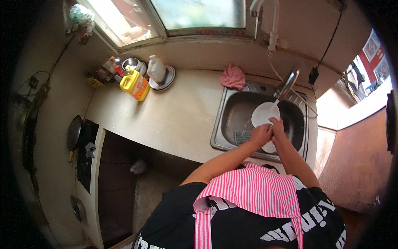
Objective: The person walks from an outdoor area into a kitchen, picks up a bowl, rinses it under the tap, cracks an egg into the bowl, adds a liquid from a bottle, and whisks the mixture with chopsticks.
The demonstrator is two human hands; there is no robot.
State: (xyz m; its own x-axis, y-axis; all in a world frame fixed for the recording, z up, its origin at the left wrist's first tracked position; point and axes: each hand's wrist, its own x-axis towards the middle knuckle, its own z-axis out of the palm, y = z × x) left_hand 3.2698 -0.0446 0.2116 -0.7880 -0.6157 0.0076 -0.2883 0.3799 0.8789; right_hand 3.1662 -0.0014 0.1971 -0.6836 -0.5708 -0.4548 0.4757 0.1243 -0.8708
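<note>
Over the stainless steel sink (238, 109), my left hand (262, 134) and my right hand (277, 127) meet at the near rim of a white bowl or plate (265, 114). Water runs from the metal faucet (287, 84) onto it. My right hand grips the rim; the fingers of my left hand are bunched beside it, and what they hold is hidden. Another white dish (269, 147) shows below my hands in the basin. A greenish mesh-like thing (242, 137) lies on the basin floor, left of my hands.
A pink cloth (232, 77) lies at the sink's back left corner. Farther left on the counter (174, 115) stand a yellow jug (135, 85), a whitish jug (157, 70) on stacked plates (170, 77) and a metal bowl (130, 63). A white hose (298, 95) crosses the sink's right edge.
</note>
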